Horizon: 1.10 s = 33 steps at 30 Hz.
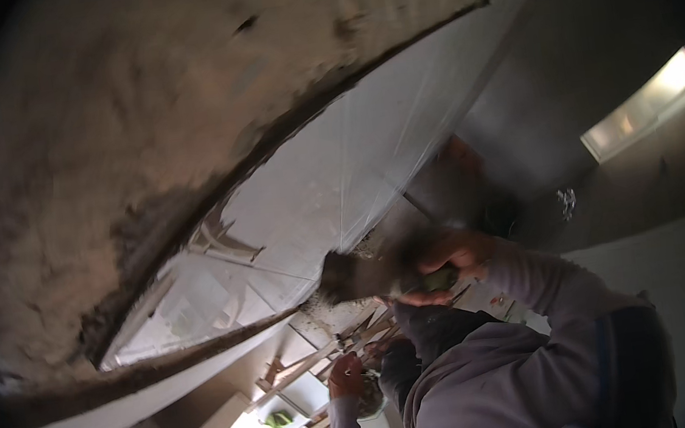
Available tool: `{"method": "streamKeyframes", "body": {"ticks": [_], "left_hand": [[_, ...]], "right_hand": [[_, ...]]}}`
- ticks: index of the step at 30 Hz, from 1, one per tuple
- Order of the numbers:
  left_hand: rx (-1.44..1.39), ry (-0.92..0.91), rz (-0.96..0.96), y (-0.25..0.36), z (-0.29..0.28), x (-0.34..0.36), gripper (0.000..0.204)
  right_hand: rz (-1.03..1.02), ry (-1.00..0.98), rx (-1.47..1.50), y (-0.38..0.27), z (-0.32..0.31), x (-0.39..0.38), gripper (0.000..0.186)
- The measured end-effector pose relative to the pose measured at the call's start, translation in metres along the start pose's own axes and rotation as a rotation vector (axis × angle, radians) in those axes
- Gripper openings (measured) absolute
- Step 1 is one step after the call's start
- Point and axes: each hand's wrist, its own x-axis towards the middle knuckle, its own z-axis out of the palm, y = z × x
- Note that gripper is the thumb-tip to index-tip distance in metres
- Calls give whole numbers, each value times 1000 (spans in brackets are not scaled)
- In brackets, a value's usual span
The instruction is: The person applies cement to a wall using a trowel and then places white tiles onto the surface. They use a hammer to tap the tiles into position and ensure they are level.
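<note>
- Right hand [461, 258], one: your fingers curl round the near end of a dark tool; no wide gap shows between thumb and fingers. Blur hides the finer grip.
- Dark tool [348, 276], one, kind uncertain: held out to your left from the right hand, its blunt head overlapping the narrow lower end of the pale panel in view. Touching or apart, you cannot tell from here.
- Left hand [346, 378], one: low, fingers apparently curled, beside a tub [371, 394]. How far they are spread, and whether they hold anything, cannot be told.
- Pale panel [338, 180], glossy: set against a rough brown surface [94, 142], with a dark, uneven seam along the border.
- Step in hand, by judgement: you are working the tool at or near the panel's lower end.
- Next move, by judgement: calls for a steady right wrist and a sure sight of the tool's head against the panel's edge.
- Edges: the panel's long border is ragged, and its lower end tapers close to the tool; a knock there seems the chief risk.
- Room: the panel's broad face lies beyond the tool's head; below, wooden slats [317, 358] and the tub crowd your left hand. Your own sleeve [548, 283] fills the right side, so a backward swing seems tighter.
</note>
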Motion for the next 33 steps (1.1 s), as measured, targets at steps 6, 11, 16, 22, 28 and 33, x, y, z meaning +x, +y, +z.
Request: {"method": "streamKeyframes", "body": {"ticks": [6,11,16,22,28,33], "left_hand": [[-11,-7,593,130,-89,59,22],[-77,-138,781,343,-106,46,17],[-350,-339,891,497,-71,101,34],[-441,-304,776,587,10,159,62],[-281,-125,695,620,52,190,73],[-280,-318,655,618,55,178,60]], "right_hand": [[-612,289,-39,5,54,-29,57],[-1015,418,-68,-35,36,-68,59],[-1285,533,-148,-80,-19,-114,54],[-1345,467,-62,-102,-32,-121,49],[-1218,585,-143,-113,-53,-138,55],[-1173,665,-217,-131,-70,-125,52]]}}
